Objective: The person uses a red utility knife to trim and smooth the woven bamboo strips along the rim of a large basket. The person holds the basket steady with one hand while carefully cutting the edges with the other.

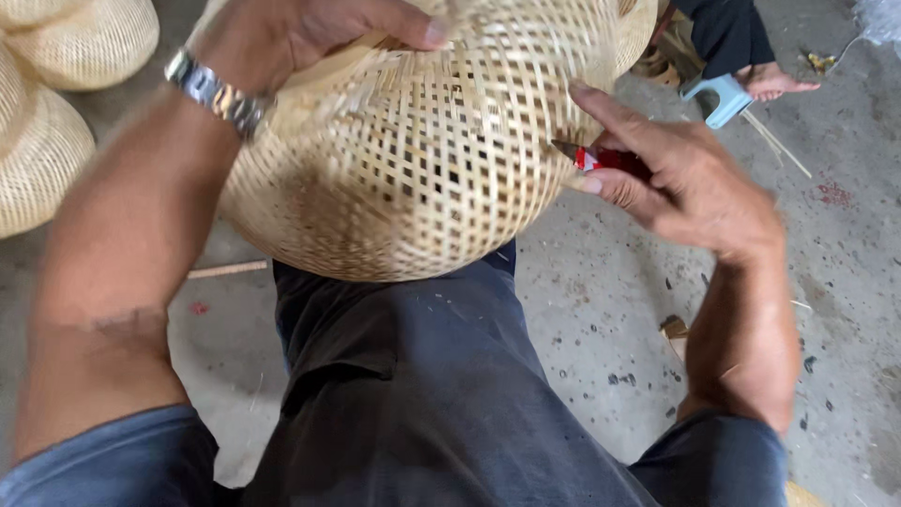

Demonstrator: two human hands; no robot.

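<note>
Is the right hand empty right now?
No, the right hand grips a red-handled tool with its tip against the woven basket.

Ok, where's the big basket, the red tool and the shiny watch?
woven basket (422, 178), head view, on its rounded woven side.
red-handled tool (605, 160), head view, on the red handle in the right hand.
wristwatch (218, 94), head view, on the metal band at the left wrist.
</note>
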